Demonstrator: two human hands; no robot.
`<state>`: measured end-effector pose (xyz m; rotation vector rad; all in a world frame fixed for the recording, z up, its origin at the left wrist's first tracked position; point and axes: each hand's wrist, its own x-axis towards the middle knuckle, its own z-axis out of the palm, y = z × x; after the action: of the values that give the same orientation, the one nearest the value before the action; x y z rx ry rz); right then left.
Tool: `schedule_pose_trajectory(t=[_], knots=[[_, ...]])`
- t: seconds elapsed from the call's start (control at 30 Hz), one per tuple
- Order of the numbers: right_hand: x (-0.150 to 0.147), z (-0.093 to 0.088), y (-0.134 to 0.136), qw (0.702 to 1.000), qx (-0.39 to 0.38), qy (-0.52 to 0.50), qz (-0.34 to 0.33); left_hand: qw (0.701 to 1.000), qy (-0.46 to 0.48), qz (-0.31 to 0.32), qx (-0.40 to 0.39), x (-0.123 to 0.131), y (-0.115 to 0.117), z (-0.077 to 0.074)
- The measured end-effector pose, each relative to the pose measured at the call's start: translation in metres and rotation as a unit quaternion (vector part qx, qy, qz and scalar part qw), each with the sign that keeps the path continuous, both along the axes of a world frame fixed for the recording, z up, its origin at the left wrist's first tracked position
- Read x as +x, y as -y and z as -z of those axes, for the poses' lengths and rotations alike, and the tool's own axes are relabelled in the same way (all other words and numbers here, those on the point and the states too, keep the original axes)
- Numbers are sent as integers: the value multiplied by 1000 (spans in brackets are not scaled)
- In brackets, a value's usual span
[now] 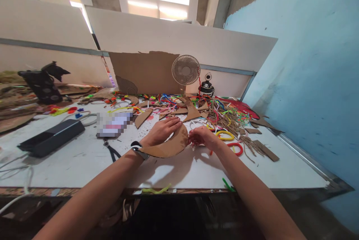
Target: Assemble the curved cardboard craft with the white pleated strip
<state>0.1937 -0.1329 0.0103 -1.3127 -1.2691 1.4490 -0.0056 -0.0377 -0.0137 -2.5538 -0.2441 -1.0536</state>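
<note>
A curved, crescent-shaped piece of cardboard is held tilted above the white table. My left hand grips it from behind its upper edge, fingers together along the back. Its narrow tip reaches over my left wrist, which wears a watch. At the right edge of the cardboard, my right hand is closed with the fingertips pinched. Whatever those fingertips pinch is too small to make out. Just right of that hand lie scissors with yellow handles and a red-orange loop handle.
Cardboard scraps, twine and coloured pipe cleaners crowd the table's back. A small fan and a black bottle stand there. A phone and a dark, long device lie left. A blue wall borders the right.
</note>
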Motion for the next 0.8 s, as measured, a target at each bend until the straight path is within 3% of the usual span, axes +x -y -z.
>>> schedule_pose_trajectory(t=[0.8], knots=[[2, 1, 0, 1000, 10, 13, -13, 1000, -7, 3, 15, 0, 0, -3]])
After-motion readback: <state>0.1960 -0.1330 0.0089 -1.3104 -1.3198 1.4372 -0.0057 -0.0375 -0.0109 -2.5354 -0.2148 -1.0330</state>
